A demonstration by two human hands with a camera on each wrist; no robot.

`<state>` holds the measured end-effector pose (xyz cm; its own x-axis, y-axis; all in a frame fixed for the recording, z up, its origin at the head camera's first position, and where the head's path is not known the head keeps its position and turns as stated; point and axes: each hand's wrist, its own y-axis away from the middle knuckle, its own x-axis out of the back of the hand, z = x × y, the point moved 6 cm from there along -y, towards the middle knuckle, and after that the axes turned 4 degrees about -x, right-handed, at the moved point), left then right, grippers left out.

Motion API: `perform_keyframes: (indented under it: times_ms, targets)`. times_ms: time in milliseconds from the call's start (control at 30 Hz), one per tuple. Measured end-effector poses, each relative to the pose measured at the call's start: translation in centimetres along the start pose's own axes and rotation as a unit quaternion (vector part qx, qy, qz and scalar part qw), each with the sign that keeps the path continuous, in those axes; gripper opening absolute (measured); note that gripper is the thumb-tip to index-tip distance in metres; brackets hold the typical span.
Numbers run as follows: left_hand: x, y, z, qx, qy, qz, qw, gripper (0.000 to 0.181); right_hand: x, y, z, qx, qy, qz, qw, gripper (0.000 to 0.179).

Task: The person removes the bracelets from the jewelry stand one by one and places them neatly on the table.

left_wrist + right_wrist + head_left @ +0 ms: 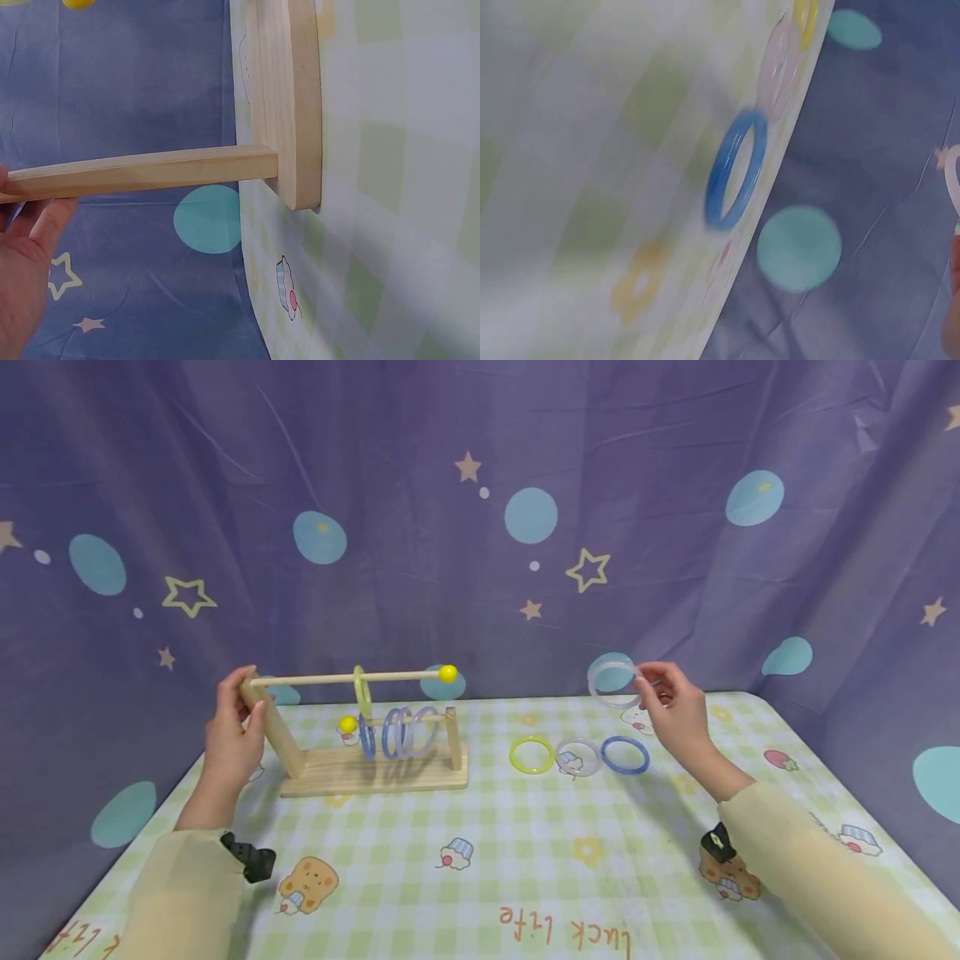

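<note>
My left hand [234, 731] grips the top of the tall post [276, 735] of a wooden ring rack. A yellow-green ring [363, 693] hangs on the rack's upper rod, which ends in a yellow ball [447, 674]. On the lower rod hang several blue and clear rings [392, 732]. At the right, my right hand [677, 710] pinches a clear, pale ring [615, 685] between thumb and fingers, up above the table. In the right wrist view only the edge of that ring [952, 176] and a bit of the hand show.
A yellow ring [532, 755], a clear ring [578, 757] and a blue ring [626, 755] lie in a row on the checked tablecloth [525, 827], right of the rack's wooden base [375, 772]. A purple curtain [420, 560] with stars hangs behind the table.
</note>
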<state>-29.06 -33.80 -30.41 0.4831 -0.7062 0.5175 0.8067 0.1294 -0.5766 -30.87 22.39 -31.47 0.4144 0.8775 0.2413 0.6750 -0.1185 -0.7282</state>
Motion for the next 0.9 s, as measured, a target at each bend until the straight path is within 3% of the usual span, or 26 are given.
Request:
perform_keyframes:
  times_ms: [200, 433, 900]
  targets:
    - [0.0, 0.0, 0.0, -0.003, 0.002, -0.001, 1.0000, 0.050, 2.7, 0.2, 2.5, -0.008, 0.060, -0.021, 0.9979, 0.016]
    - [0.1, 0.1, 0.0, 0.001, 0.000, -0.003, 1.0000, 0.051, 4.8, 0.7, 4.6, -0.031, 0.133, -0.070, 0.9882, 0.014]
    - [0.0, 0.0, -0.2, -0.002, 0.000, -0.001, 1.0000, 0.051, 6.2, 1.6, 7.4, -0.055, 0.169, -0.171, 0.9691, 0.013]
